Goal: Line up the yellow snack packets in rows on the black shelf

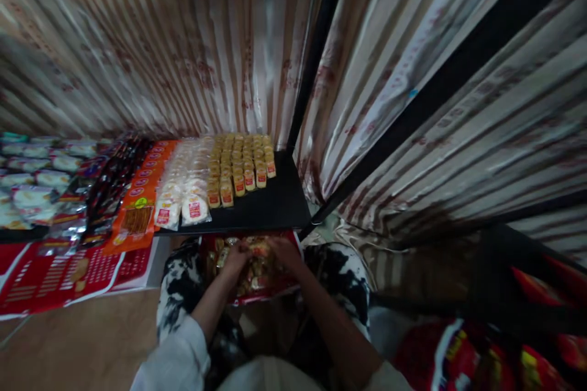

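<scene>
Both my hands reach into a red-edged box or bag (297, 243) of small gold-wrapped snacks (257, 281) between my knees, just below the shelf edge. My left hand (235, 256) is on the left side with its fingers curled in among the packets; what they hold is too dim to make out. Over the right side lies my right hand (284, 253), its fingers blurred against the packets. On the black shelf above, small yellow packaged cakes (238, 165) stand in tight rows. Beside them are rows of round white packaged snacks (195, 208).
An orange snack strip (137, 214), dark packets (110, 189) and white packets (50, 183) fill the shelf's left. A black post (316, 61) and slanted bar (389, 153) frame striped plastic sheeting (206, 43). Red bags (463, 354) lie at lower right.
</scene>
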`<action>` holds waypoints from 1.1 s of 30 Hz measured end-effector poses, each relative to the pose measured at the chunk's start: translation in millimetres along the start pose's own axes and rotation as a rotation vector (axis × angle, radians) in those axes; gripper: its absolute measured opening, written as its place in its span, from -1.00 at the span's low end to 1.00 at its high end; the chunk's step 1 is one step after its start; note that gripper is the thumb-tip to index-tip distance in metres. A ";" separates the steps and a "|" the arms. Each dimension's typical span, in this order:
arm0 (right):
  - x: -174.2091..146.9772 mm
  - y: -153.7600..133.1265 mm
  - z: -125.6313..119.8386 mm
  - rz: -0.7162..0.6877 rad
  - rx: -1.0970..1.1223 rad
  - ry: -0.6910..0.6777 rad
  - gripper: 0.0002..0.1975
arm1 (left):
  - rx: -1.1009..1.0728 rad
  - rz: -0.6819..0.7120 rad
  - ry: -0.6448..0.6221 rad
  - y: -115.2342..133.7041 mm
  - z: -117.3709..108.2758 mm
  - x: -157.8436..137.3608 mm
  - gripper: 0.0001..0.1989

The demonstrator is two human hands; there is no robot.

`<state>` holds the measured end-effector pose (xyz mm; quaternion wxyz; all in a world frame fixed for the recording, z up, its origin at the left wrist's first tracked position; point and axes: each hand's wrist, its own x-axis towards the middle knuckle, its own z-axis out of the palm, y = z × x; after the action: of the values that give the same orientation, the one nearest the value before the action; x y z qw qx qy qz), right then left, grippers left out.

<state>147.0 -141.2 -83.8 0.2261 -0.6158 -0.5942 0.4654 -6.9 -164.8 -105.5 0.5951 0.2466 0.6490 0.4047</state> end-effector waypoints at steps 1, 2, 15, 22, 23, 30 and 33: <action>-2.8 -2.4 -1.0 -0.013 0.058 0.021 -0.56 | -0.022 -0.002 0.001 2.5 0.4 -4.2 -0.76; -5.4 -5.0 -1.6 -0.017 0.123 0.047 -0.53 | -0.043 0.001 0.004 4.9 1.1 -8.2 -0.75; -9.4 -23.6 -1.6 -0.230 0.580 0.292 -0.61 | -0.398 0.127 0.037 40.5 37.3 -44.2 -0.86; 17.2 -30.7 -17.1 -0.257 0.453 0.427 -0.61 | -0.454 0.081 0.029 70.1 74.0 -33.7 -0.90; 23.5 -31.8 -21.8 -0.251 0.416 0.460 -0.61 | -0.440 0.072 0.023 75.3 78.0 -31.1 -0.92; 78.9 -35.6 -52.0 -0.219 0.162 0.584 -0.58 | -0.320 0.088 -0.001 104.0 96.2 -7.8 -0.86; 101.8 -39.2 -58.8 -0.224 0.130 0.606 -0.58 | -0.277 0.144 -0.071 111.3 103.0 5.0 -0.79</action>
<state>161.9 -21.6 -55.0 0.4812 -0.6415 -0.5328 0.2704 74.4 -75.7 -13.5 0.6152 0.2223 0.5463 0.5231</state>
